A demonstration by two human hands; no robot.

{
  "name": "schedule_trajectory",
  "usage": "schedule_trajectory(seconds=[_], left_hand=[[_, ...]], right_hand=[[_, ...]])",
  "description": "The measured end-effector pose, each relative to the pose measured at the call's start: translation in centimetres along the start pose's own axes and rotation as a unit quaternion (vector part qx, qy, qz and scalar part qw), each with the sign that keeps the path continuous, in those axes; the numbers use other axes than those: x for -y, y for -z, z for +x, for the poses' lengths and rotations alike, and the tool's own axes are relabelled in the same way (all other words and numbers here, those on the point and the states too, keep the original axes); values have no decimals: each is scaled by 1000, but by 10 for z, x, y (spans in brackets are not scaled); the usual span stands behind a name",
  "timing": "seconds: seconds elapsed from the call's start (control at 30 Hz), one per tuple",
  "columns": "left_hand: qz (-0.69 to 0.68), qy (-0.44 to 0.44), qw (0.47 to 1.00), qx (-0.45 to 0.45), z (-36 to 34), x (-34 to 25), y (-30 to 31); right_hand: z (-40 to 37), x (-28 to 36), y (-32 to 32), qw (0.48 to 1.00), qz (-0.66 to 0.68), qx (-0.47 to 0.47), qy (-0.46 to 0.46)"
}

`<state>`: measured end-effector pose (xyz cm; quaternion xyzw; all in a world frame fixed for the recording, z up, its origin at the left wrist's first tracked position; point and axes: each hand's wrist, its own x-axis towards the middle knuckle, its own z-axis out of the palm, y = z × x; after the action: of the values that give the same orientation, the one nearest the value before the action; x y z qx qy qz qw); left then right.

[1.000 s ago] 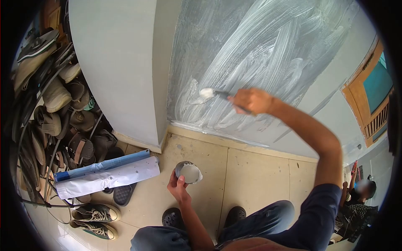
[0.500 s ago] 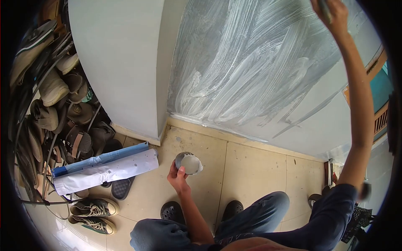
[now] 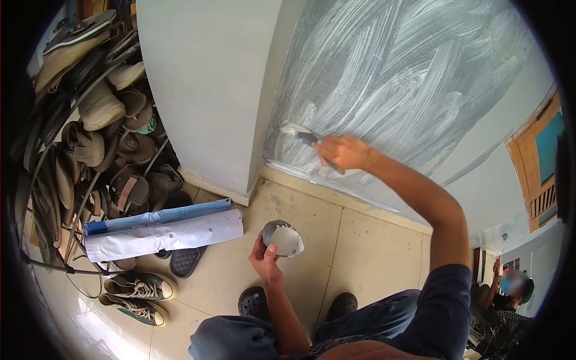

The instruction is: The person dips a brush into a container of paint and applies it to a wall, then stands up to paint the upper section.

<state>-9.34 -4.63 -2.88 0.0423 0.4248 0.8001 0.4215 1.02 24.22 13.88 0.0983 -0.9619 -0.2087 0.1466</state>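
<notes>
At the far left, shoes and sandals are piled on a rack with thin curved metal bars. At the lower right of the pile lies a roll of blue and white sheeting, its white side dotted with dark spots. Part of a dark slide sandal shows below the roll, and a pair of dark lace-up sneakers with pale toe caps sits near the floor's lower-left edge.

A smooth pale grey pillar meets the speckled cream tile floor along a cream skirting. Over the floor, the left hand is curled around a small round bowl of whitish paste, thumb at its near side. Below are dark clogs and jeans.

Right of the pillar, the grey wall is covered in sweeping whitish streaks. The right hand is closed around the dark handle of a flat brush, whose white-coated bristles are at the wall's lower-left corner. Farther right are a wooden frame with a teal panel and slats and, at the lower-right edge, another person in a patterned top.
</notes>
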Motion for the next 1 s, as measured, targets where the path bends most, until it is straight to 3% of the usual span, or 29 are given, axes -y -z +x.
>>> schedule_trajectory(seconds=[0.13,0.27,0.33,0.37,0.47,0.6,0.7,0.8,0.97,1.0], left_hand=[[20,17,1000,-6,7,2,0],[28,30,999,-13,12,1,-6],[28,36,999,-17,13,4,-6],[29,36,999,-23,15,5,-6],[29,41,999,-19,17,7,-4],[20,35,999,-26,16,6,-4],[27,29,999,-21,14,6,-1],[11,19,1000,-9,9,5,-2],[1,10,1000,22,-2,-2,-3],[5,9,1000,17,-2,-3,-3]], right_hand=[[11,-52,93,999,8,24,-45],[40,-90,207,995,-33,-22,-92],[55,-100,257,984,-157,-65,-53],[46,-119,276,954,-282,-101,-13],[46,-127,302,898,-417,-138,-16],[24,-105,243,935,-336,-112,-20],[-8,-73,157,961,-269,-70,-13],[-34,-21,64,992,-114,-37,-43],[-46,37,-31,992,-82,93,2],[-41,31,-20,996,-63,65,-4]])
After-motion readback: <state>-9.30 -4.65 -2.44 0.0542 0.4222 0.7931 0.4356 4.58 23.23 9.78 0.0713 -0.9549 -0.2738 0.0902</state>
